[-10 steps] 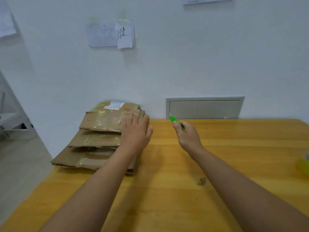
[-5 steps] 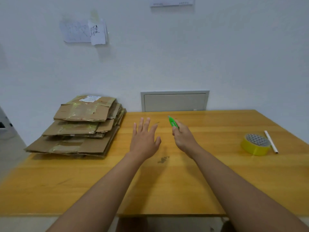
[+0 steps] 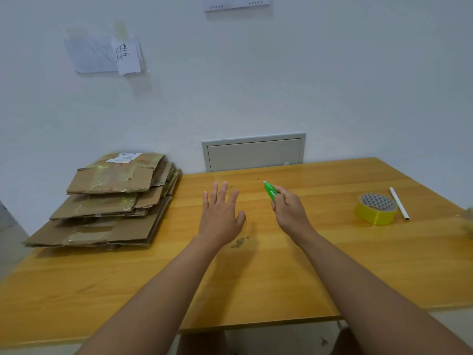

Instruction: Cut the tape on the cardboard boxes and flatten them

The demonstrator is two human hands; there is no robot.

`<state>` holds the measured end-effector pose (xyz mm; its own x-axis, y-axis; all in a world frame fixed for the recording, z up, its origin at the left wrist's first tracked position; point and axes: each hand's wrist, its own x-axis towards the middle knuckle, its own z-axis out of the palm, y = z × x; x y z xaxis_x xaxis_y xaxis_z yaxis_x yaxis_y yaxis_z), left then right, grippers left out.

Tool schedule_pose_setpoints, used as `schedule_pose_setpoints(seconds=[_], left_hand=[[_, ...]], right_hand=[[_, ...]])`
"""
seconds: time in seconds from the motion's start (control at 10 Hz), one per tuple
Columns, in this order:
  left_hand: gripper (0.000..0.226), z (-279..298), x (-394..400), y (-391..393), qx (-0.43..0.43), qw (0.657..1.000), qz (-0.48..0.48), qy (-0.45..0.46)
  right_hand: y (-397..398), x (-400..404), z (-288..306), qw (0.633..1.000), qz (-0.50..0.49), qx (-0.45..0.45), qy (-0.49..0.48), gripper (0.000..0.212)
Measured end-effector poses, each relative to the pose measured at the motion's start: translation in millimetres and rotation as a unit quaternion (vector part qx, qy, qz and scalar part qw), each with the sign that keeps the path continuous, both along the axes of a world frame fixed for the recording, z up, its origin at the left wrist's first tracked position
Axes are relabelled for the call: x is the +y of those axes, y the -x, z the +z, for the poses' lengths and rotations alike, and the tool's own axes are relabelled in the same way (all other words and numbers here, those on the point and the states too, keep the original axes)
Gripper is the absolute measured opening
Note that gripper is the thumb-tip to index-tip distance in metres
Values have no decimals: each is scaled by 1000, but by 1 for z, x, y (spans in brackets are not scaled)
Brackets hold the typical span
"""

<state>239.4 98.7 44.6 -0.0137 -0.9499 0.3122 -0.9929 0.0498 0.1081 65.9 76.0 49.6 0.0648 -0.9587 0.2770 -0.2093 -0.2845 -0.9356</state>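
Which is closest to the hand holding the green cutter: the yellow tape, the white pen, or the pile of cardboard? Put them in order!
From the right hand, in the head view:
1. Yellow tape, on the table to its right.
2. White pen, just beyond the tape, farther right.
3. Cardboard pile, far off at the table's left end, past the left hand.

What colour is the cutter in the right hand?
Bright green with a pale tip, the cutter shows clearly in the head view, held by the right hand.
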Motion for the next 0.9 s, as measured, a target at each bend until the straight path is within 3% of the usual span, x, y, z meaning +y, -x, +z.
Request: schedule_pose_setpoints(seconds=[0.2,0.4,0.5,0.6,0.7,0.8,0.9], left_hand=[[60,-5,-2,6,35,999,-9,-14],[63,-2,-5,5,47,999,-23,13],[66,-4,-5,1,33,999,-17,16],[66,-7,-5,1,24,1000,-14,3],[66,-9,-3,4,18,1000,-15,-11],[66,-11,-3,6,10,1000,-12,-11],[66,-11,-2,5,5,1000,-10,-14]], right_hand=[[-5,2,-1,998,13,-36,-42,53],[-9,-4,-4,997,38,27,-54,59],[2,-12,-13,969,-5,248,-12,61],[17,-14,-28,891,-38,449,-49,54],[28,-12,-34,825,-34,560,-75,25],[34,-11,-33,790,-28,609,-65,27],[34,-11,-24,759,-37,647,-56,42]])
